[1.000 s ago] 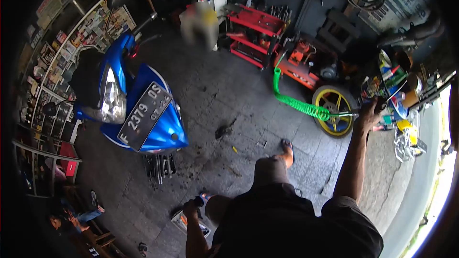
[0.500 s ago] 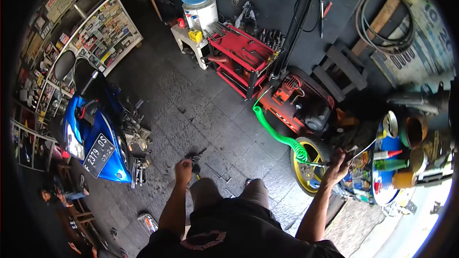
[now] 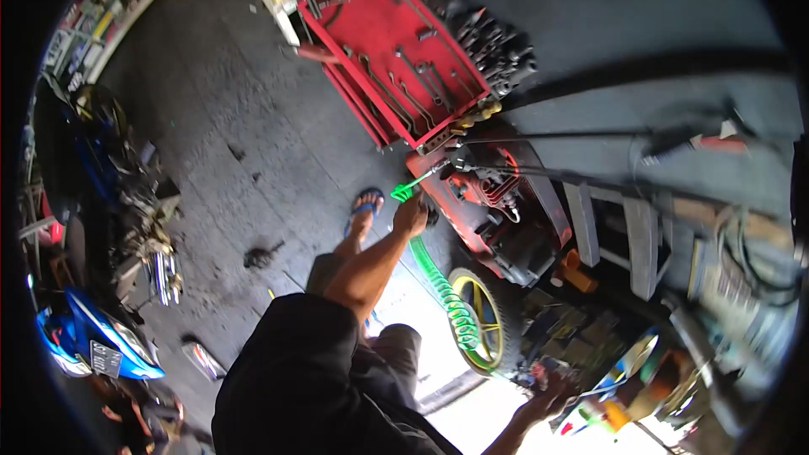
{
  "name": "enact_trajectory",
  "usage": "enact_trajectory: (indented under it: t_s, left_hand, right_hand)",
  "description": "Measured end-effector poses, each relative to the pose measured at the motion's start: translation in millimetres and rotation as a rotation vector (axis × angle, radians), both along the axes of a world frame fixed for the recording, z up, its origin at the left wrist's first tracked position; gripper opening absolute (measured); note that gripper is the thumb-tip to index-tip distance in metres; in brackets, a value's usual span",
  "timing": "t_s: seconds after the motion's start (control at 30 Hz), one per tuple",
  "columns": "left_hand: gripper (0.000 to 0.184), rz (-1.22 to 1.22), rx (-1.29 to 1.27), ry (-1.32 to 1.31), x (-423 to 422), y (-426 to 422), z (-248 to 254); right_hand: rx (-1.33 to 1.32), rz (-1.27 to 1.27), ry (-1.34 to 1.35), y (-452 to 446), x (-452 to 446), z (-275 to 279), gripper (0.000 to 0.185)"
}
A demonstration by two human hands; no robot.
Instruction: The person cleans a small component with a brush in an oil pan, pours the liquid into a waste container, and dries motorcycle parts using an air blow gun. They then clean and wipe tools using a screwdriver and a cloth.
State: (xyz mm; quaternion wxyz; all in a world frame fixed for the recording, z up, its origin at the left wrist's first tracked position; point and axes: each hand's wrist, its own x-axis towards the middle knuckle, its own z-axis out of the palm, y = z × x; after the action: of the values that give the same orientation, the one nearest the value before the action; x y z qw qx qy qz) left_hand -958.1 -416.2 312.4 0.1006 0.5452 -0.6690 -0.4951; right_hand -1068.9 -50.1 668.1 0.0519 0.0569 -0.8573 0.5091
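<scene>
My left hand is closed beside the upper part of the green coiled hose, close to the red compressor; a small dark object shows at its fingers, too small to name. Low on the right, my right hand is wrapped round the air gun at the hose's lower end, its thin metal nozzle pointing right. Between the two hands stands a wheel with a yellow rim, partly covered by the coils.
A red tool cart with wrenches stands ahead. The blue motorbike and loose metal parts are at left. Grey wooden frames lean at right, above cluttered containers. A tray lies on the floor.
The view has turned and come nearer to the cart and compressor. My left hand has moved forward and right to the hose's upper part. My right hand still grips the air gun.
</scene>
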Motion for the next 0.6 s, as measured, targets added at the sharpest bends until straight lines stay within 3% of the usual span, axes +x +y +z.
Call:
enact_trajectory:
  t_s: [0.07, 0.13, 0.2, 0.27, 0.47, 0.5, 0.53, 0.57, 0.6]
  left_hand:
    - [0.045, 0.086, 0.160, 0.014, -32.3, -23.0, -36.6]
    - [0.046, 0.181, -0.194, 0.114, -58.7, -21.1, -73.5]
    - [0.049, 0.188, -0.247, 0.109, -69.4, -30.5, -61.8]
    - [0.046, 0.186, 0.162, 0.098, -75.6, -45.2, -33.7]
    - [0.036, 0.349, 0.161, 0.146, -110.6, -39.7, -52.9]
    - [0.035, 0.409, 0.262, 0.245, -117.2, -38.5, -57.5]
    - [0.034, 0.472, 0.361, 0.343, -122.3, -36.5, -61.4]
    - [0.033, 0.547, 0.399, 0.455, -125.9, -34.3, -64.8]
    - [0.033, 0.558, 0.401, 0.450, -128.9, -28.2, -77.6]
  right_hand:
    - [0.129, -0.225, -0.148, -28.9, 5.2, 27.9, 0.049]
    - [0.231, -0.291, -0.199, -56.2, 7.8, 50.4, 0.051]
    - [0.271, -0.338, -0.190, -61.5, 1.5, 63.2, 0.052]
    - [0.315, -0.230, -0.190, -54.8, -10.1, 74.0, 0.048]
    - [0.668, -0.092, -0.146, -49.2, -42.4, 100.4, 0.036]
    - [0.815, 0.021, -0.087, -52.4, -48.2, 104.0, 0.035]
    - [1.185, 0.392, 0.258, -56.0, -58.4, 105.6, 0.033]
    - [0.786, -0.131, -0.160, -58.3, -57.7, 106.8, 0.041]
    - [0.624, -0.264, -0.231, -77.0, -52.4, 100.6, 0.041]
